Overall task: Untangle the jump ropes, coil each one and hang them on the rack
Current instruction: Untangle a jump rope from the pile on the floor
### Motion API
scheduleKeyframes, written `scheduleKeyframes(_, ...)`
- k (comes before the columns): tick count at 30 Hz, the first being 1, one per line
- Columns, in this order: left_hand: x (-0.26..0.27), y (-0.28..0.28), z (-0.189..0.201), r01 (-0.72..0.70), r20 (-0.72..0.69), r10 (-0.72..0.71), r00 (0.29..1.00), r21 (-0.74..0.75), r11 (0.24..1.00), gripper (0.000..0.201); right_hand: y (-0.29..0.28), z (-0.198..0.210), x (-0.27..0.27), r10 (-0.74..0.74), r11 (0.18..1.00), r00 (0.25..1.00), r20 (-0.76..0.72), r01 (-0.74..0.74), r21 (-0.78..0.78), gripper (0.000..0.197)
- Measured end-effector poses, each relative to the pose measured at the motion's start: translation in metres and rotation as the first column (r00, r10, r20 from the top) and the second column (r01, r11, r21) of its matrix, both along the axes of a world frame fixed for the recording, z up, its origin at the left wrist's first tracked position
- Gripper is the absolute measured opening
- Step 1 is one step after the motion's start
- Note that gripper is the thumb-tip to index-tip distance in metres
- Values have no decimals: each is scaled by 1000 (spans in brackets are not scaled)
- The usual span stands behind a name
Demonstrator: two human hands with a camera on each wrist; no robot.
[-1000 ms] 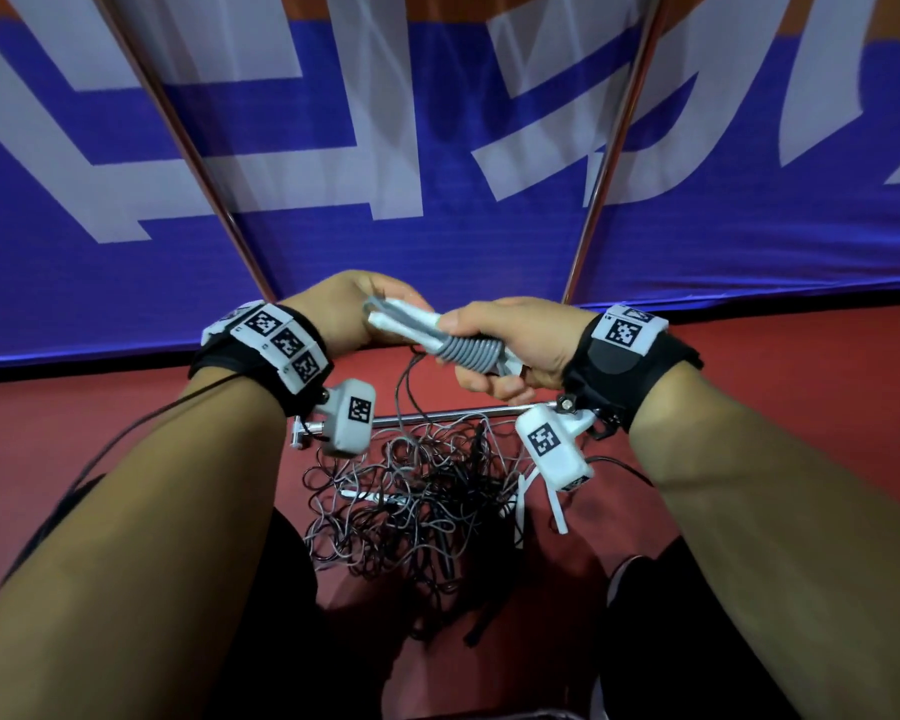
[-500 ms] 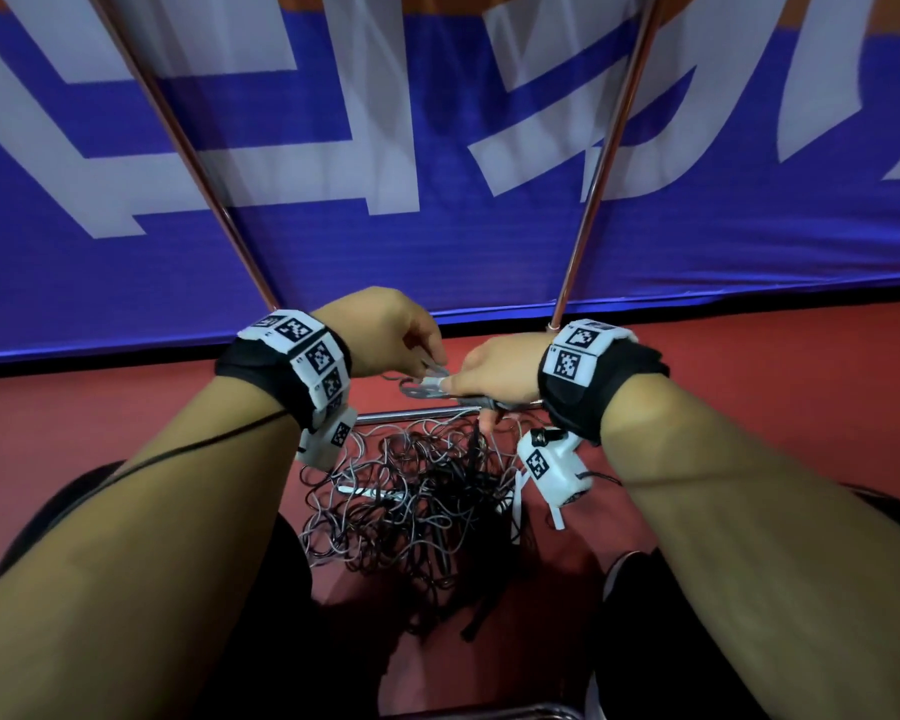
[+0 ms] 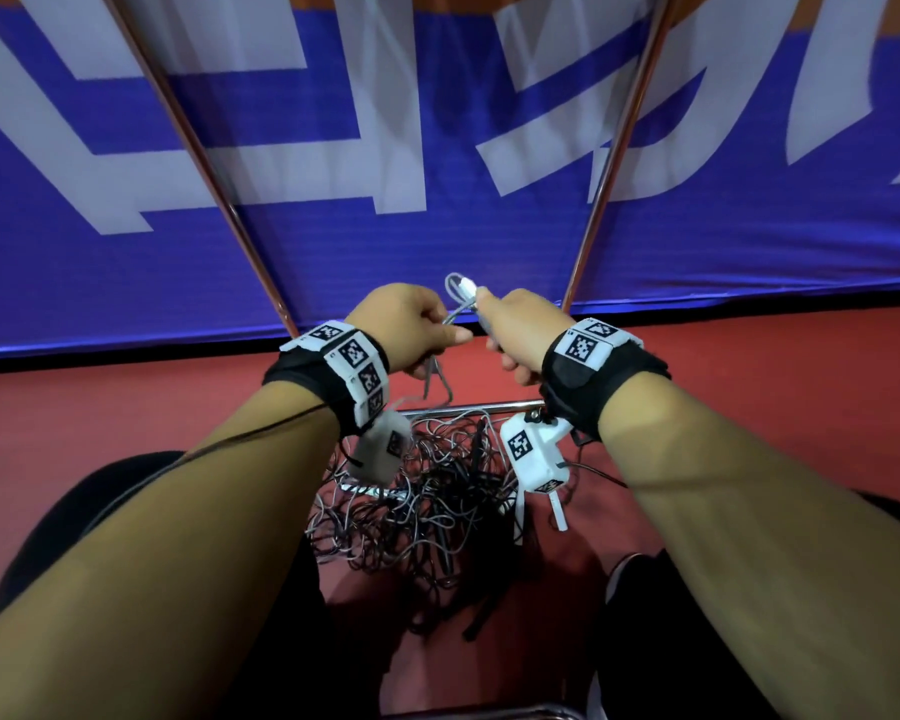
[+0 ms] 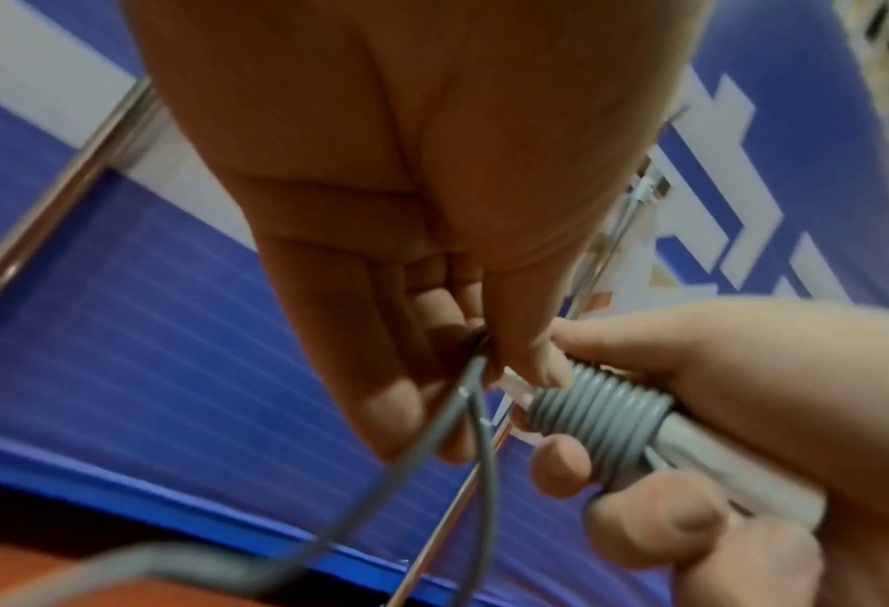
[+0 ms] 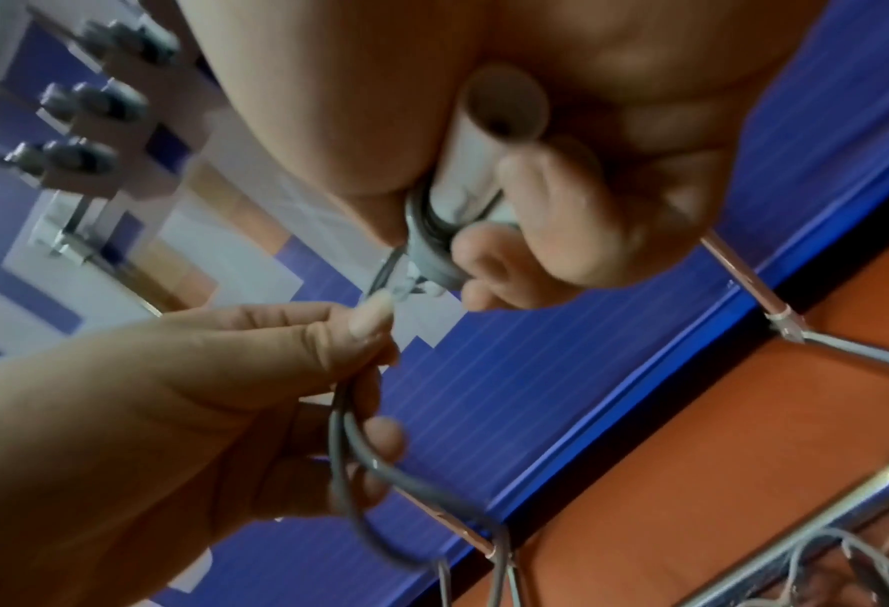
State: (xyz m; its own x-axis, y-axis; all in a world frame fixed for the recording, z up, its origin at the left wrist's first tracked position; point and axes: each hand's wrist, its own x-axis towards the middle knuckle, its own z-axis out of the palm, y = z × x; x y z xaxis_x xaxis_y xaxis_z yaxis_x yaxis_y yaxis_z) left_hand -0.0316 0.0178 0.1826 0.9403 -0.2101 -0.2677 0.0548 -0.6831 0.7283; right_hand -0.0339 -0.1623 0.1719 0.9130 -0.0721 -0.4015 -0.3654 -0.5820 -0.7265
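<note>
While raised, both hands (image 3: 468, 335) gripping rope (image 3: 435, 371).

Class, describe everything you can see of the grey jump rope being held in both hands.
The grey jump rope is a thin, smooth, plastic-looking cord. Part is wound in tight turns round pale handles gripped in the right hand. From there a doubled strand passes through the left hand, which pinches it, and hangs toward the tangled pile on the red floor.

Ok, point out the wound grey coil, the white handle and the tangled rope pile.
grey coil (image 4: 600, 427), left wrist view, on the middle turns.
white handle (image 5: 504, 111), right wrist view, on its open end rim.
tangled rope pile (image 3: 427, 517), head view, on the heap's centre.
</note>
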Motion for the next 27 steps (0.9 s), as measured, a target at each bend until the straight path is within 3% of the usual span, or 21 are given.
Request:
scheduleKeyframes(2, -1, -1, 3, -57, 16, 59, 998, -67, 996, 41, 0, 3, -1, -75, 986, 997, -25, 77, 145, 67)
scheduleKeyframes(7, 3, -3, -1, -52, 218, 20, 976, 141, 989, 36, -1, 9, -3, -107, 953, 994, -16, 107, 283, 61)
scheduleKeyframes(9, 2, -5, -3, -53, 208, 10, 978, 199, 979, 33, -1, 10, -3, -105, 949, 994, -7, 102, 299, 55)
scheduleKeyframes(12, 0, -12, -3, -15, -87, 6, 996, -106, 994, 31, 0, 14, -5, -134, 938, 991, -18, 132, 320, 50)
scheduleKeyframes(14, 0, -11, -2, -20, -207, -38, 978, -274, 961, 16, -1, 15, -4, -164, 935, 986, -21, 163, 314, 50)
scheduleKeyframes(15, 2, -8, -1, 8, -224, -86, 971, -331, 944, 9, -2, 15, -4, -180, 936, 984, -21, 177, 305, 51)
scheduleKeyframes(18, 3, 1, -2, 123, -232, -270, 935, -502, 856, 19, -7, 17, -3, -206, 933, 978, -26, 205, 296, 54)
scheduleKeyframes(21, 1, 1, -2, 169, -204, -316, 927, -525, 834, 10, -9, 19, -3, -212, 933, 977, -13, 206, 295, 53)
scheduleKeyframes(25, 4, -7, 7, -72, -309, -234, 922, -730, 680, 51, -11, 24, -1, -233, 914, 972, -24, 227, 336, 55)
scheduleKeyframes(27, 8, -5, 4, -99, -330, -202, 922, -705, 702, 51, -12, 25, 0, -235, 898, 971, -40, 233, 374, 51)
